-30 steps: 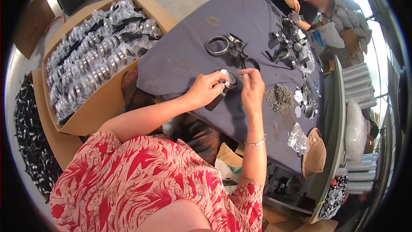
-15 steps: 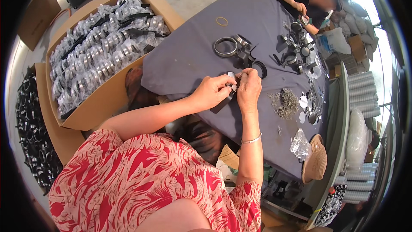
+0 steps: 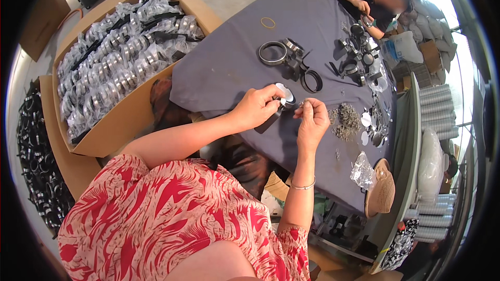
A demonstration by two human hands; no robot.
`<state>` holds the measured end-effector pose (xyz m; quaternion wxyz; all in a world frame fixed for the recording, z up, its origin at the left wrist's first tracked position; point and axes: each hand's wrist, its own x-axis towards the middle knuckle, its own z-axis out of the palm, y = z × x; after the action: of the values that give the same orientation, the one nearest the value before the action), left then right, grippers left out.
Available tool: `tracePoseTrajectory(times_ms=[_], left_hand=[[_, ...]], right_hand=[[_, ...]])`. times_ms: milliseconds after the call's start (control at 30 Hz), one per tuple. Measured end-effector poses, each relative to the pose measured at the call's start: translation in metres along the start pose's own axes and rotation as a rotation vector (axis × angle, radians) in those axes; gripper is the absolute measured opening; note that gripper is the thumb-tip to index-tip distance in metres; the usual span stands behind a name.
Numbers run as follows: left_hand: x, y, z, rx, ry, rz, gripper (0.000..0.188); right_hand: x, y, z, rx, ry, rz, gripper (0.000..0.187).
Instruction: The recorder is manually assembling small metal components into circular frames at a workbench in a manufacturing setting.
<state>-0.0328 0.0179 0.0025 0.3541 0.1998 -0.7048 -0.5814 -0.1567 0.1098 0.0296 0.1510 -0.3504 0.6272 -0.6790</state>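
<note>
My left hand [image 3: 256,108] is closed on a black part with a round silvery disc [image 3: 284,91] at its upper end. A dark flat arm of that part [image 3: 268,122] shows below the fingers. Just to the right, my right hand [image 3: 313,120] is held with thumb and fingertips pinched together, apart from the black part. Whatever lies in that pinch is too small to make out. Beyond both hands lie black ring-shaped brackets [image 3: 311,80], one with a silver-rimmed ring [image 3: 272,53].
Right of my hands lie a pile of small metal clips [image 3: 346,121] and round discs [image 3: 366,119]. A clear plastic bag [image 3: 363,170] and straw hat [image 3: 383,190] rest at the table's right edge. A carton [image 3: 125,125] of wrapped rings stands left. Across the table, a person handles a ring.
My right hand has drawn back to the right, away from the part in my left hand. The silvery disc shows more fully now. My left hand has hardly moved.
</note>
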Motion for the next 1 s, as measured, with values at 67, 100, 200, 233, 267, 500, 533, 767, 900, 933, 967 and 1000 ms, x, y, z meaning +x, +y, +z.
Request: tracePoseTrajectory(times_ms=[67,100,200,233,267,500,533,767,900,933,967,1000], left_hand=[[0.0,0.001,0.002,-0.026,0.018,0.064,0.012],[0.0,0.002,0.002,-0.025,0.013,0.065,0.012],[0.001,0.004,0.001,-0.016,0.021,0.037,0.012],[-0.001,0.002,0.001,-0.013,0.019,0.036,0.013],[-0.001,0.001,0.002,-0.01,0.022,0.036,0.013],[-0.002,0.0,0.002,-0.074,0.015,0.027,0.014],[-0.001,-0.001,0.004,-0.1,0.017,0.041,0.014],[-0.002,0.008,-0.003,-0.07,-0.028,-0.032,0.016],[-0.002,0.007,-0.003,-0.091,-0.065,-0.031,0.018],[-0.002,0.008,-0.003,-0.092,-0.065,-0.031,0.018],[-0.003,0.007,-0.003,-0.085,-0.057,-0.02,0.018],[-0.003,0.007,-0.002,-0.083,-0.053,-0.019,0.018]], right_hand=[[0.007,0.003,-0.003,-0.318,-0.018,-0.154,0.006],[0.013,0.001,0.0,-0.453,-0.021,-0.267,0.006],[0.032,0.006,0.013,-0.519,-0.129,-0.33,0.007],[0.031,0.006,0.016,-0.517,-0.165,-0.223,0.006],[0.031,0.006,0.02,-0.514,-0.205,-0.117,0.006],[0.012,-0.001,-0.002,-0.601,-0.017,-0.106,0.006],[0.008,-0.006,-0.008,-0.683,-0.043,-0.01,0.006],[-0.021,-0.02,0.001,-0.762,-0.192,-0.535,0.028],[-0.02,-0.004,0.008,-0.741,-0.207,-0.635,0.02],[-0.019,-0.001,0.01,-0.727,-0.173,-0.635,0.017],[-0.019,0.003,0.013,-0.772,-0.122,-0.749,0.014],[-0.018,0.005,0.014,-0.769,-0.124,-0.753,0.014]])
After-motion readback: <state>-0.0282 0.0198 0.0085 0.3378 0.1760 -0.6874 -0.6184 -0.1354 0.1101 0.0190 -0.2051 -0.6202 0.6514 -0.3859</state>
